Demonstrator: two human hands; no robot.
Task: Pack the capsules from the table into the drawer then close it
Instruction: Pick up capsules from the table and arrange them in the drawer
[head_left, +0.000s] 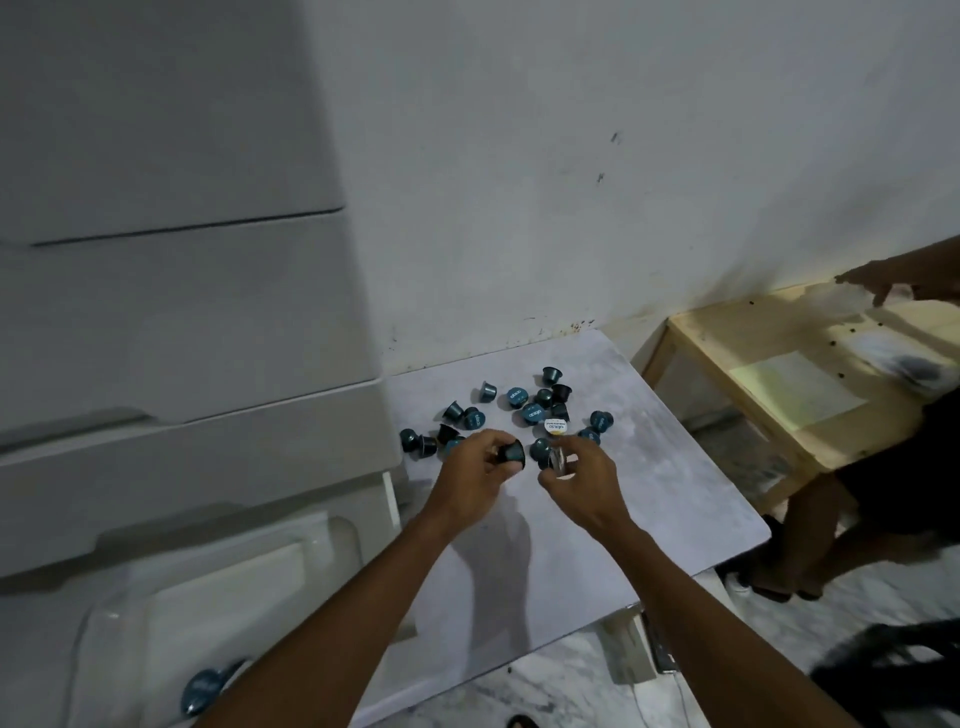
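Observation:
Several dark teal coffee capsules (530, 413) lie scattered on the far half of a pale marbled table (649, 467). My left hand (472, 475) is closed around one dark capsule (511, 451) just above the near edge of the pile. Beside it, my right hand (584, 480) pinches another capsule (560, 460) that shows a silvery side. A white-lidded capsule (554, 427) sits just beyond my right fingers. The open drawer (234, 587) of a light grey plastic cabinet lies at lower left, with a teal capsule (202, 688) inside it.
The grey drawer cabinet (182, 312) rises on the left against the table. A white wall stands behind. At right is a wooden table (779, 395) where another person (883, 499) stands, arm reaching over it. A dark object (893, 670) lies on the floor at lower right.

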